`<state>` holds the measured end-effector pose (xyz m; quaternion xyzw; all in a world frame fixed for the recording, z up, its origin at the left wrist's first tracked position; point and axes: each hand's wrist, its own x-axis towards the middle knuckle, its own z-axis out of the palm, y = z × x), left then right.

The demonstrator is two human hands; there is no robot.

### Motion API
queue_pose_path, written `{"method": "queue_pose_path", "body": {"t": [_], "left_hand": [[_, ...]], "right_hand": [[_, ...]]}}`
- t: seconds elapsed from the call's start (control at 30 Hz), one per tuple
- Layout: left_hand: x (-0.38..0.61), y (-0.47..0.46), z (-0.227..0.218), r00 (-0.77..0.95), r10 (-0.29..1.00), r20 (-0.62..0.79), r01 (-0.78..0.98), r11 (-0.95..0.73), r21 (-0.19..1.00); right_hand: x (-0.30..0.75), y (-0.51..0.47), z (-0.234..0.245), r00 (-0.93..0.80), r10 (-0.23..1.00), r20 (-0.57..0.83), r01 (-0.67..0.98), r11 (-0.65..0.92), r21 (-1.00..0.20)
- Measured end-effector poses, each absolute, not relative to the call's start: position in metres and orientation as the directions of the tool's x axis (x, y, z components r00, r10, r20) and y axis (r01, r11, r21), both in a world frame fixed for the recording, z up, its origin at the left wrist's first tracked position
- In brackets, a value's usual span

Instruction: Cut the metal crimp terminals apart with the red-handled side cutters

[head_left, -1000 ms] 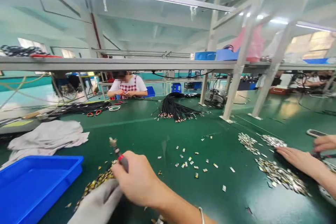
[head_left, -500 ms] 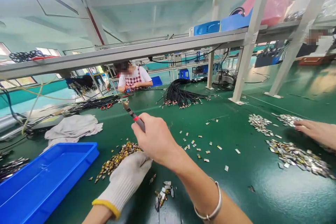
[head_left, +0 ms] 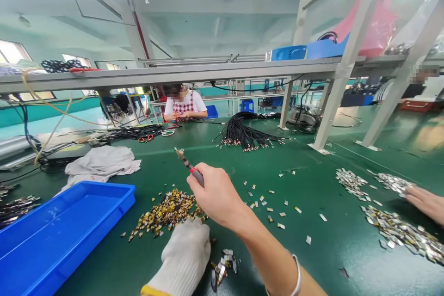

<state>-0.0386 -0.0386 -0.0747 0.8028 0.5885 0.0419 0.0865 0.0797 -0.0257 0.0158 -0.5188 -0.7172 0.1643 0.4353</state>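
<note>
My right hand (head_left: pixel 217 194) is bare, with a metal bangle at the wrist, and its fingers are wrapped round a pair of pliers (head_left: pixel 189 165) with grey and red handles. The jaws point up and away to the left, above the green table. My left hand (head_left: pixel 187 247) wears a white knitted glove with a yellow cuff. It is curled closed at the near edge of a pile of small yellow and dark metal parts (head_left: pixel 166 210); what its fingers hold is hidden. Just right of the glove lies a small heap of silver parts (head_left: pixel 224 268).
A blue tray (head_left: pixel 65 231) sits at left, with a pale cloth (head_left: pixel 104 164) behind it. Silver pieces (head_left: pixel 398 226) are heaped at right, where another person's hand (head_left: pixel 426 201) rests. Black cables (head_left: pixel 244 132) lie ahead, beneath a shelf beam (head_left: pixel 194 70). A co-worker (head_left: pixel 185 104) sits opposite.
The view has tilted up and turned slightly left. My gloved left hand has drawn nearer and turned, its fingers now curled at the pile. My right hand still grips the pliers.
</note>
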Motion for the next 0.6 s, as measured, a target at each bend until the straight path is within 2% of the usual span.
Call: {"method": "queue_pose_path", "body": {"t": [0.07, 0.17, 0.27, 0.37, 0.47, 0.53, 0.6], "left_hand": [[-0.050, -0.040, -0.072, 0.229, 0.972, -0.048, 0.943, -0.209, 0.260], [-0.076, -0.042, -0.062, 0.104, 0.992, -0.064, 0.894, -0.065, 0.444], [-0.100, -0.040, -0.052, 0.071, 0.997, 0.022, 0.829, -0.071, 0.555], [-0.112, -0.039, -0.048, 0.068, 0.996, 0.054, 0.778, -0.087, 0.622], [-0.113, -0.040, -0.048, 0.049, 0.997, 0.058, 0.749, -0.076, 0.658], [-0.110, -0.042, -0.046, 0.010, 1.000, 0.028, 0.750, -0.026, 0.661], [-0.107, -0.045, -0.041, -0.033, 0.999, 0.017, 0.754, 0.014, 0.657]], "right_hand": [[0.079, -0.023, 0.012, -0.074, 0.892, 0.446, 0.599, 0.398, -0.695], [0.075, -0.019, 0.003, -0.061, 0.907, 0.417, 0.577, 0.373, -0.726], [0.065, -0.015, -0.011, -0.110, 0.934, 0.340, 0.503, 0.347, -0.791], [0.053, -0.013, -0.025, -0.231, 0.948, 0.217, 0.416, 0.298, -0.859], [0.045, -0.014, -0.034, -0.309, 0.946, 0.101, 0.241, 0.180, -0.954], [0.042, -0.015, -0.036, -0.332, 0.941, 0.061, 0.120, 0.107, -0.987], [0.042, -0.015, -0.037, -0.343, 0.938, 0.053, 0.089, 0.089, -0.992]]}}
